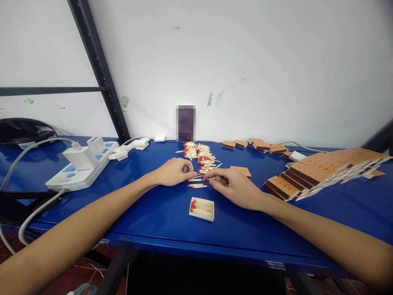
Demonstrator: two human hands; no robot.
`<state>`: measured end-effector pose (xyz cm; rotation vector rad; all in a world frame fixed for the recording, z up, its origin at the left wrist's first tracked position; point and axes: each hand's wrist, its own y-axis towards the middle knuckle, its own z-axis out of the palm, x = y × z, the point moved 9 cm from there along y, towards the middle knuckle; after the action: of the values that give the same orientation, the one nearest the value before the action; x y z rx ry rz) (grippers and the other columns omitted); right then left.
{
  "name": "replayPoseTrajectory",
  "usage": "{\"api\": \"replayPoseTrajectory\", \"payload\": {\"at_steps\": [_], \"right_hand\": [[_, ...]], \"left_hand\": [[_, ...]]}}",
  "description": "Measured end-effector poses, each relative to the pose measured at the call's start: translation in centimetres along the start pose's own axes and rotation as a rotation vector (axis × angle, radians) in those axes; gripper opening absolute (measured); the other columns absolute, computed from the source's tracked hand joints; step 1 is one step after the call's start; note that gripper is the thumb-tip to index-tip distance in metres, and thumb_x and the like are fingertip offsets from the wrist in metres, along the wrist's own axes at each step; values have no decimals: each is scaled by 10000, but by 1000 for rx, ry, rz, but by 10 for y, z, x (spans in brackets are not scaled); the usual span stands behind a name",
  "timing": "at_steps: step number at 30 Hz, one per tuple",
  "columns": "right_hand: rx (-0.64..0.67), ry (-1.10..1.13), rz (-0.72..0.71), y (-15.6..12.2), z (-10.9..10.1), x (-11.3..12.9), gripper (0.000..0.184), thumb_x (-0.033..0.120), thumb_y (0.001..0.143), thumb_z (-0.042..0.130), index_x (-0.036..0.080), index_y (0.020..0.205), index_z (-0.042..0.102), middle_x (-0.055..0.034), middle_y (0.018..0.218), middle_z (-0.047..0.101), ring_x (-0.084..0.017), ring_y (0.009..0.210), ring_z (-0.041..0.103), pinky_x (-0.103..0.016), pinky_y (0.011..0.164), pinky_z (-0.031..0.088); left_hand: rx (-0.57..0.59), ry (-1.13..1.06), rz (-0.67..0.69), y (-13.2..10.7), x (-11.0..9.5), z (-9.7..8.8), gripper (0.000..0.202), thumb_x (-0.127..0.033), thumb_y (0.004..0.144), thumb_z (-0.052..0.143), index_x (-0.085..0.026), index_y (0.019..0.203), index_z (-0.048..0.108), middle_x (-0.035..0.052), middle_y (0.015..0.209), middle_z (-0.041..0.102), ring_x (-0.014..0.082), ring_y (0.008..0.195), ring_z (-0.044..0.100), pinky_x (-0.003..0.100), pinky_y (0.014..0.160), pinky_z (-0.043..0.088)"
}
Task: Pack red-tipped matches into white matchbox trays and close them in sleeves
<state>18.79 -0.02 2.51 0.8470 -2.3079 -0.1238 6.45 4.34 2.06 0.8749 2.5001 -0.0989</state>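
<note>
My left hand (175, 171) is curled, thumb and index finger drawn together beside a few loose matches (197, 186). Whether a match is between those fingers is too small to tell. From the other side, my right hand (235, 186) pinches red-headed matches at its fingertips. Behind both hands a long heap of loose matches (206, 155) runs back toward the wall. Nearer to me lies an open white matchbox tray (211, 220) partly filled with matches, their red heads to the left. An orange matchbox (244, 171) lies just behind my right hand.
Stacked orange matchboxes (322, 168) stand at right, with several more (260, 144) along the back. White trays (139, 144) lie at back left. A white power strip (75, 180) with plugs and cables occupies the left of the blue table (147, 221). A pixelated dark rectangle (186, 123) is by the wall.
</note>
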Motion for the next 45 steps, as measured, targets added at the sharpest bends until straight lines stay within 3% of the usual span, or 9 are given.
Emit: {"api": "replayPoseTrajectory", "payload": {"at_steps": [4, 12, 23, 27, 31, 37, 45], "right_hand": [[-22, -31, 6, 0, -2, 0, 245, 264, 889, 467, 179, 969, 682, 68, 508, 404, -107, 469, 368, -247, 527, 306], [-110, -268, -7, 2, -11, -1, 156, 222, 825, 533, 193, 868, 679, 45, 532, 488, -112, 504, 446, -239, 559, 310], [-12, -302, 8, 2, -6, -7, 162, 259, 883, 493, 194, 855, 638, 26, 576, 522, -130, 543, 463, -260, 598, 324], [30, -304, 9, 1, -4, -9, 174, 274, 921, 463, 194, 832, 589, 19, 606, 535, -132, 558, 460, -263, 593, 314], [67, -311, 20, -1, -2, -10, 210, 300, 964, 399, 200, 857, 549, 2, 647, 556, -150, 598, 480, -270, 595, 315], [27, -363, 13, -1, -18, -13, 207, 316, 988, 345, 205, 922, 508, -26, 761, 600, -162, 651, 515, -280, 600, 321], [251, -504, 45, -8, -25, -17, 230, 289, 989, 301, 206, 870, 479, -41, 780, 599, -178, 676, 530, -302, 617, 339]], "left_hand": [[7, -47, -71, 3, 3, 2, 268, -410, 826, 576, -157, 783, 651, -12, 616, 577, 108, 549, 457, 236, 551, 324], [54, -131, -36, 1, 3, 5, 237, -367, 794, 609, -158, 822, 719, -11, 630, 561, 100, 559, 427, 237, 523, 308], [105, -155, -4, -8, -4, 6, 274, -423, 809, 621, -162, 812, 703, -25, 594, 499, 93, 533, 385, 238, 512, 300], [82, -97, -2, -11, -8, 5, 400, -556, 823, 581, -168, 801, 677, -17, 615, 525, 101, 538, 418, 241, 513, 302], [39, 17, -6, -12, -12, 3, 521, -684, 729, 621, -171, 820, 628, -11, 662, 546, 117, 562, 467, 248, 533, 314], [67, 57, 12, -13, -16, 3, 406, -570, 751, 654, -170, 812, 629, -6, 689, 583, 116, 576, 474, 248, 543, 322], [140, 13, 36, -18, -20, -2, 306, -459, 776, 673, -153, 770, 677, -11, 671, 585, 94, 575, 487, 232, 540, 344]]}}
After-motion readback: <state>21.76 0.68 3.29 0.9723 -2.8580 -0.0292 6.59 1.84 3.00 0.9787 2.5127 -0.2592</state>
